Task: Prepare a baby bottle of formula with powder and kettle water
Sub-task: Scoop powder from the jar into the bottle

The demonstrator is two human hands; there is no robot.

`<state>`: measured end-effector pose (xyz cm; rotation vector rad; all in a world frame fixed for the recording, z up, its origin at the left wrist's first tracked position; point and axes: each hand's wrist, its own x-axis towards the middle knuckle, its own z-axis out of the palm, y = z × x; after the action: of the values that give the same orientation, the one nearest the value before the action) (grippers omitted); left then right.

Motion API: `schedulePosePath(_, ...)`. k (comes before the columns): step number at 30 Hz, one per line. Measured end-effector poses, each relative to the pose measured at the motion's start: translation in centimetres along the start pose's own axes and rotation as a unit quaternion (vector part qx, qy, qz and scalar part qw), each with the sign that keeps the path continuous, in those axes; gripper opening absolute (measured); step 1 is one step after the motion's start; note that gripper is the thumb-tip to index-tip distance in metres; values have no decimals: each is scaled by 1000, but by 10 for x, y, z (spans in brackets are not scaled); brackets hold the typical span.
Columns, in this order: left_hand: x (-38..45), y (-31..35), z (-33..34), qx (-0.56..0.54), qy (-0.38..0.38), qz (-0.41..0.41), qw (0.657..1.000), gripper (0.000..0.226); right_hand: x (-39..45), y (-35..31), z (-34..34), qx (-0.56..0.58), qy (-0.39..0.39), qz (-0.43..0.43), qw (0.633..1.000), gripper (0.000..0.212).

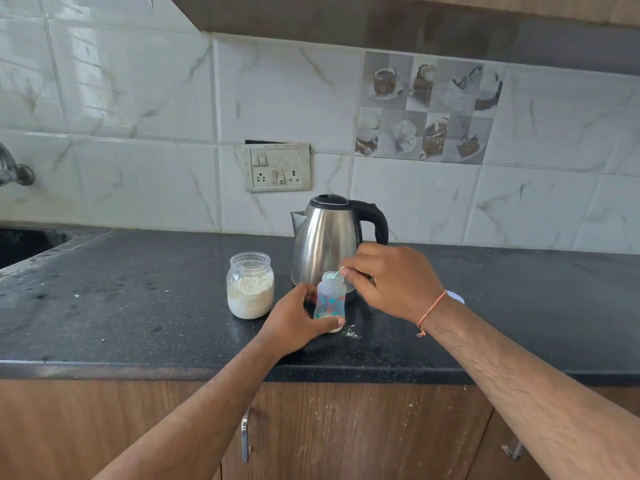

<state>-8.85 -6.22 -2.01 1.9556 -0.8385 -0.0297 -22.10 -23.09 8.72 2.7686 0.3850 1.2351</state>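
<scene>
Head: one bottle (330, 299); one jar (250, 285); one kettle (329, 237).

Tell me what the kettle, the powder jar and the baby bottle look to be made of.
Kettle: apparently brushed stainless steel, given its streaky reflections, with a black, probably plastic handle and lid. Powder jar: clear, likely plastic; the powder shows through. Baby bottle: translucent, frosted-looking plastic with printed coloured shapes.

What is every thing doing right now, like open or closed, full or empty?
Baby bottle: upright, top open, some powder at its bottom.
Scoop: tipped at the bottle's mouth.
Powder jar: lid off, about half full.
Kettle: lid shut, standing on the counter.
Left hand: holds the bottle.
Right hand: pinches the scoop.
</scene>
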Motion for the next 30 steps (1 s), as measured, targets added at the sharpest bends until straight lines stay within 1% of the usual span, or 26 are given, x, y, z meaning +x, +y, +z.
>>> schedulePosePath(3,0,0,0,-4,0,-2,1000,62,0,0,0,2,-5,5,1000,22)
schedulePosePath(6,0,0,0,-2,-3,-3,1000,63,0,0,-1,-1,10,8,1000,19)
schedulePosePath(9,0,0,0,4,0,-6,1000,64,0,0,-1,5,-4,16,1000,19)
schedulePosePath(12,1,0,0,7,-2,-7,1000,65,1,0,0,-3,20,13,1000,18)
schedulePosePath(17,-2,2,-1,-5,-1,-4,1000,60,-1,-1,4,-3,26,18,1000,19)
schedulePosePath(23,-1,1,-1,-1,-2,-3,1000,62,0,0,5,11,22,25,999,18)
schedulePosePath(25,-1,1,-2,1,-1,-4,1000,63,2,1,5,25,8,35,999,19)
schedulePosePath(28,-1,2,-2,4,-3,-6,1000,64,2,2,7,28,20,47,998,18)
schedulePosePath(30,-1,3,-2,5,-1,-8,1000,64,4,2,7,43,0,81,996,17)
